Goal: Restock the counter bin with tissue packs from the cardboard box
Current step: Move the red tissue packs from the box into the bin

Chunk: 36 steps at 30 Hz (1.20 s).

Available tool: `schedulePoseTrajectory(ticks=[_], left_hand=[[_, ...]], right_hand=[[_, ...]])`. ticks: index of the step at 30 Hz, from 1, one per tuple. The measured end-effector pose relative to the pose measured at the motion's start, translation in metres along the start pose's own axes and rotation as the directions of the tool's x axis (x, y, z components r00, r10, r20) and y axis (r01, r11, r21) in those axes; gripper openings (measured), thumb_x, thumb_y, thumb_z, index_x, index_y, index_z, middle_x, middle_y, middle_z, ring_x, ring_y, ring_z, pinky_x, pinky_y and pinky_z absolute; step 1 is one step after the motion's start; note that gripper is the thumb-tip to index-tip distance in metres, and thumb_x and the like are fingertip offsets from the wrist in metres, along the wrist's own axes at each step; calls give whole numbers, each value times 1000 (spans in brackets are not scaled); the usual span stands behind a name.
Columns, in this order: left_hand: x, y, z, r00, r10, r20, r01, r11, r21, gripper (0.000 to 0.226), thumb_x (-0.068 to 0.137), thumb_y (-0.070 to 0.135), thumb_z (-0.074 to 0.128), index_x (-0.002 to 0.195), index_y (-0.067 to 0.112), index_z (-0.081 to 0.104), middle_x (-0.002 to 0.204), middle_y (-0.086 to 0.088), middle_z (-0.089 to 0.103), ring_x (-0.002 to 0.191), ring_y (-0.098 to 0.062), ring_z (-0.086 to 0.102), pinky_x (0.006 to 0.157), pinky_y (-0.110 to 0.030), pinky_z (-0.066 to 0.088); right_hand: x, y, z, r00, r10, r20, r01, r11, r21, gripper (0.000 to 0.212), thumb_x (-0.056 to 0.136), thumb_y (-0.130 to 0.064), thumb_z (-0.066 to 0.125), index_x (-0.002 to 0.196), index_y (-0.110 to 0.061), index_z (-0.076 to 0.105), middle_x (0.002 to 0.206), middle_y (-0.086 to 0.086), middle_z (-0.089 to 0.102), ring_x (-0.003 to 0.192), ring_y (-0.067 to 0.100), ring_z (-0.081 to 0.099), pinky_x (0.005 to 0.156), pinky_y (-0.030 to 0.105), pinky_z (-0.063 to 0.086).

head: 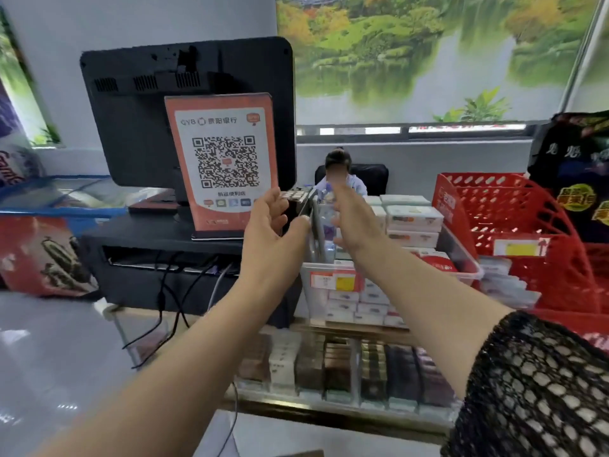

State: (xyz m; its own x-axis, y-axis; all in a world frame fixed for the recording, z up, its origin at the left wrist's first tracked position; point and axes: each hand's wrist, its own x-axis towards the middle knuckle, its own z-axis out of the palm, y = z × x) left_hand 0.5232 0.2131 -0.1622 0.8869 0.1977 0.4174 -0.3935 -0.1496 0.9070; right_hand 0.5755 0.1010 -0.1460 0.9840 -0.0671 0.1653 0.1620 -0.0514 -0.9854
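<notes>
Hands, left (273,222), right (352,222), above the bin (466,258); tissue packs (413,219) inside.

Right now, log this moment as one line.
left hand: grips dark item | right hand: open over clear bin | tissue packs: stacked in bin

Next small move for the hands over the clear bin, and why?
Probably lower the blurred flat item gripped by the left hand into the left end of the clear bin: packs already stack high at its right, and the right hand hovers open beside it.
</notes>
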Motion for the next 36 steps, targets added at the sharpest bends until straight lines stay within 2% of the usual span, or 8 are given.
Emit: schedulePoseTrajectory(ticks=[5, 8, 11, 16, 22, 29, 33, 36], left_hand=[[-33, -4, -12, 988, -109, -106, 109, 994, -2, 49, 92, 27, 56, 138, 21, 43, 114, 11, 56, 107, -7, 56, 101, -41, 47], [-62, -29, -25, 967, -207, -151, 209, 978, 0, 47, 93, 32, 54, 138, 24, 43, 113, 11, 57, 95, -2, 57, 96, -38, 50], [-99, -72, -38, 937, -290, -193, 302, 953, 37, 46, 88, 34, 55, 132, 23, 48, 126, 4, 55, 109, -10, 56, 100, -41, 48], [-167, -177, -49, 869, -429, -248, 461, 883, 89, 34, 87, 29, 54, 119, 20, 56, 107, 0, 62, 103, -21, 60, 99, -49, 47], [-231, -330, -43, 765, -602, -227, 643, 734, 219, 31, 92, 30, 53, 121, 18, 56, 97, 3, 58, 91, -14, 58, 84, -38, 53], [-290, -488, -29, 633, -759, -151, 758, 568, 321, 26, 88, 33, 52, 104, 15, 63, 77, 0, 58, 72, -14, 55, 74, -33, 48], [-306, -561, -28, 559, -812, -168, 803, 481, 351, 14, 89, 34, 53, 76, 27, 55, 77, 6, 58, 73, -11, 55, 85, -39, 51], [-312, -614, -29, 491, -849, -196, 845, 409, 345, 11, 91, 34, 54, 87, 24, 58, 79, 7, 57, 73, -9, 53, 90, -40, 51]], right_hand=[[-57, -1, 12, 996, -53, 69, 39, 981, 190, 51, 96, -54, 27, 133, -24, 45, 145, 3, 39, 133, 21, 37, 112, 48, 25], [-98, 23, 17, 980, -93, 174, 46, 966, 254, 43, 100, -46, 23, 123, -25, 52, 120, -11, 53, 115, 11, 47, 101, 33, 33], [-127, 65, 25, 978, -54, 201, 6, 972, 234, 46, 100, -45, 25, 133, -21, 46, 122, -9, 55, 114, 9, 49, 102, 33, 31], [-167, 177, 40, 971, 91, 223, -118, 987, 110, 36, 98, -51, 30, 111, -30, 56, 104, -12, 55, 105, 13, 50, 95, 35, 38], [-196, 336, 47, 906, 390, 163, -381, 921, -86, 72, 81, -72, 26, 135, -29, 45, 139, -2, 47, 126, 23, 44, 106, 52, 31], [-221, 511, 47, 841, 528, 122, -511, 847, -146, 54, 82, -69, 27, 93, -28, 59, 93, -8, 58, 102, 22, 57, 96, 51, 43], [-231, 595, 60, 761, 637, 123, -620, 770, -150, 61, 75, -73, 27, 104, -30, 59, 95, -13, 54, 107, 20, 54, 100, 50, 39], [-231, 646, 71, 730, 675, 103, -660, 736, -149, 48, 83, -68, 28, 94, -32, 58, 92, -11, 53, 104, 22, 55, 98, 50, 41]])
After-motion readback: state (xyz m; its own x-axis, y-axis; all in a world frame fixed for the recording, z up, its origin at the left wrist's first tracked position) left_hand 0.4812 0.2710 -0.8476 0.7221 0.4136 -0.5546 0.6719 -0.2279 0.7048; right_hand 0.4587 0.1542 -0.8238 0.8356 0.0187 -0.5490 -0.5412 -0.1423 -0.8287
